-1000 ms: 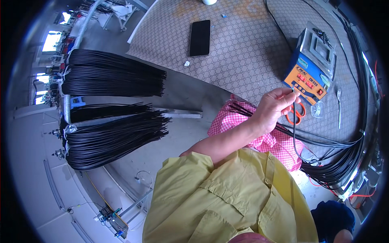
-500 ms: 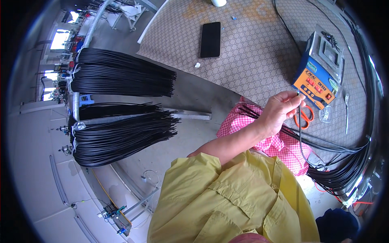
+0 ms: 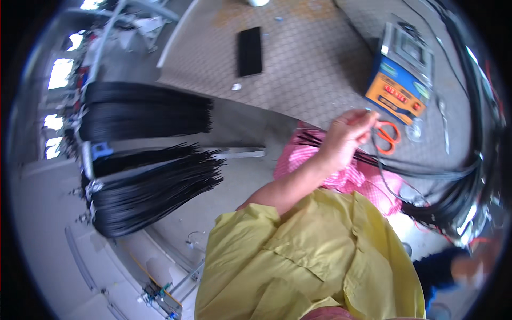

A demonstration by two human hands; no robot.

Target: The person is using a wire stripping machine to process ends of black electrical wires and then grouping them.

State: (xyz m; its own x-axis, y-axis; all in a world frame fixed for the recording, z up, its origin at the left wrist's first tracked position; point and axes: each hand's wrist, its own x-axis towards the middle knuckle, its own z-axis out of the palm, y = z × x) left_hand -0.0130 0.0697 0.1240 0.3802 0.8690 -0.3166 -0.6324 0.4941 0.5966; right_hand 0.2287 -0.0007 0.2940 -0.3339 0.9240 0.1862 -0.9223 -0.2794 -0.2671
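Observation:
My left hand (image 3: 349,136) reaches over the near edge of the table, thumb and fingers pinched on the end of a thin black cable (image 3: 382,175). From the pinch the cable hangs down and curves right toward a thick bunch of black cables (image 3: 445,210). Beside my fingertips lie scissors with orange handles (image 3: 395,141). Just beyond stands a blue and orange soldering station (image 3: 396,95) with a lit red display. Below my hand, a pink checked cloth (image 3: 290,160) lies under several black cable ends. My right hand is out of the picture.
A black phone (image 3: 250,52) lies on the patterned tabletop (image 3: 298,69). Past the scissors are a clear plastic piece (image 3: 414,131) and a slim metal tool (image 3: 445,125). Two cable bundles (image 3: 146,112) hang on a rail at left. A co-worker's blurred hand (image 3: 472,266) shows lower right.
The whole view has shifted, with the table items now further left. My left hand still pinches the cable, slightly lower relative to the soldering station. Another person's hand has appeared at lower right.

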